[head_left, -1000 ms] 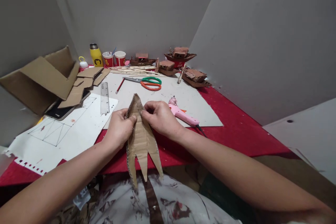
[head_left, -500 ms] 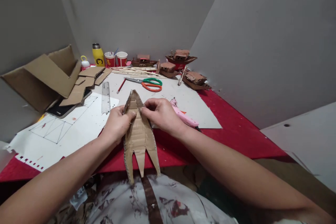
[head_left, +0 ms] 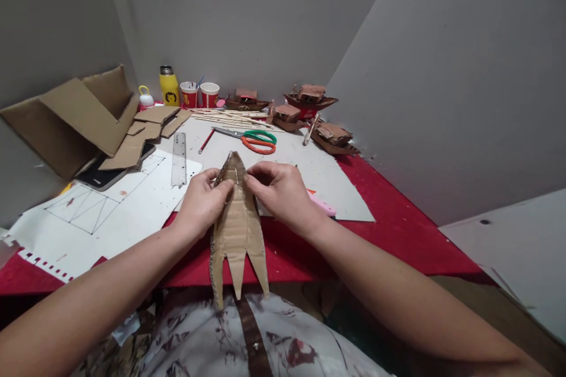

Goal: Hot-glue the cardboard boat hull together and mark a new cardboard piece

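A piece of corrugated cardboard cut to a boat-like shape is held between both hands over the table's front edge. Its upper end is folded up into a point, and three pointed strips hang at the lower end toward my lap. My left hand pinches the left side near the folded tip, thumb on the inner face. On the opposite side, my right hand grips the right edge with thumb and bent fingers. A thin pale slit or line shows on the cardboard between the thumbs.
Scissors, a red pencil and a clear ruler lie beyond my hands. A pink tool sits partly behind my right hand. Cardboard boats, sticks, paper cups and a yellow bottle stand behind; folded cardboard and a drawing are left.
My view has shifted slightly. Both hands keep their hold on the cardboard, and its folded tip appears a little farther right; my right hand now covers more of the pink tool.
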The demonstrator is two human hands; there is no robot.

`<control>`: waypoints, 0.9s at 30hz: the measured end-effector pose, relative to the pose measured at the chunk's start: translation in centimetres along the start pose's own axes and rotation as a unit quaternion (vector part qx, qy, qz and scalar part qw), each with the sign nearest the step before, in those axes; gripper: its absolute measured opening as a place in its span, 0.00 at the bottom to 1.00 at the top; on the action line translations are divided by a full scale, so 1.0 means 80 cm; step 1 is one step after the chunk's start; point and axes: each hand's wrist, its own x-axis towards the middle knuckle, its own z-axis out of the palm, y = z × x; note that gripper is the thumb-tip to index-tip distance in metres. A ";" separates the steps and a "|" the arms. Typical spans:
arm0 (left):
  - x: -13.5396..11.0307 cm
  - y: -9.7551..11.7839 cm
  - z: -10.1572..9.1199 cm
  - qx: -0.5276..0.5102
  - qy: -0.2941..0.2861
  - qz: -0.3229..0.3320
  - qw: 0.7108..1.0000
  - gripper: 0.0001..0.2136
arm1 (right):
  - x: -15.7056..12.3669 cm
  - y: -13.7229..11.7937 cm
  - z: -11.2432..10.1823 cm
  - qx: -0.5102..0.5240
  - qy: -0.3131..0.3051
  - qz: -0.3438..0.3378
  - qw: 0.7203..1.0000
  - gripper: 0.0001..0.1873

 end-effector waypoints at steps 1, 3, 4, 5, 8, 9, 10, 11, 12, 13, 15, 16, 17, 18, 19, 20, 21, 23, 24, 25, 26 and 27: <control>0.001 -0.001 0.000 0.008 0.006 0.003 1.000 0.10 | 0.000 0.001 0.001 -0.006 -0.001 0.001 1.000 0.07; 0.003 -0.004 0.001 0.029 0.020 0.007 0.999 0.09 | 0.000 0.002 0.003 -0.013 -0.003 0.004 1.000 0.07; 0.003 -0.006 0.001 0.038 0.026 0.011 0.999 0.09 | 0.000 0.003 0.004 -0.013 -0.003 0.006 1.000 0.08; 0.004 -0.007 0.001 0.046 0.029 0.014 0.998 0.09 | 0.000 0.004 0.006 -0.012 -0.005 0.007 1.000 0.08; 0.003 -0.009 0.000 0.054 0.032 0.018 0.998 0.08 | 0.000 0.005 0.009 -0.006 -0.010 0.009 1.000 0.08; 0.003 -0.010 0.000 0.053 0.031 0.018 0.998 0.08 | 0.000 0.005 0.010 -0.003 -0.010 0.010 1.000 0.08; 0.003 -0.010 0.000 0.052 0.029 0.018 0.998 0.08 | -0.001 0.005 0.011 -0.001 -0.011 0.010 1.000 0.08; 0.003 -0.010 0.000 0.052 0.026 0.018 0.998 0.08 | -0.001 0.005 0.012 0.002 -0.011 0.010 1.000 0.08; 0.003 -0.010 0.001 0.052 0.025 0.017 0.998 0.08 | -0.001 0.005 0.012 0.004 -0.010 0.010 1.000 0.08; 0.003 -0.010 0.001 0.050 0.024 0.016 0.998 0.08 | -0.001 0.004 0.012 0.006 -0.010 0.010 1.000 0.08; 0.002 -0.009 0.002 0.045 0.027 0.010 0.999 0.08 | -0.001 0.003 0.013 0.009 -0.011 0.012 1.000 0.08; 0.002 -0.009 0.002 0.042 0.028 0.007 0.999 0.08 | -0.001 0.003 0.013 0.012 -0.012 0.014 1.000 0.08; 0.001 -0.008 0.002 0.038 0.028 0.003 0.999 0.07 | -0.001 0.004 0.013 0.016 -0.011 0.016 1.000 0.08; 0.001 -0.007 0.002 0.034 0.027 -0.002 0.999 0.07 | -0.001 0.004 0.013 0.023 -0.011 0.018 1.000 0.08; 0.000 -0.006 0.002 0.029 0.023 -0.008 0.999 0.07 | -0.001 0.005 0.013 0.031 -0.010 0.019 0.999 0.08; 0.000 -0.006 0.001 0.025 0.018 -0.014 0.999 0.07 | -0.001 0.006 0.012 0.038 -0.010 0.020 0.999 0.07; -0.001 -0.005 0.001 0.025 0.014 -0.019 0.999 0.07 | -0.001 0.007 0.012 0.044 -0.011 0.021 0.999 0.07; -0.001 -0.002 0.000 0.036 0.012 -0.028 0.999 0.07 | 0.000 0.009 0.011 0.049 -0.017 0.024 0.998 0.07; -0.001 -0.001 -0.001 0.051 0.015 -0.026 0.998 0.07 | 0.000 0.009 0.011 0.049 -0.022 0.027 0.998 0.07; 0.000 0.000 -0.002 0.071 0.022 -0.018 0.997 0.07 | 0.000 0.009 0.010 0.046 -0.026 0.029 0.998 0.07; 0.001 0.001 -0.003 0.090 0.030 -0.006 0.995 0.07 | 0.001 0.009 0.010 0.043 -0.029 0.030 0.998 0.07; 0.003 0.002 -0.004 0.111 0.036 0.011 0.993 0.07 | 0.001 0.009 0.009 0.039 -0.033 0.030 0.998 0.08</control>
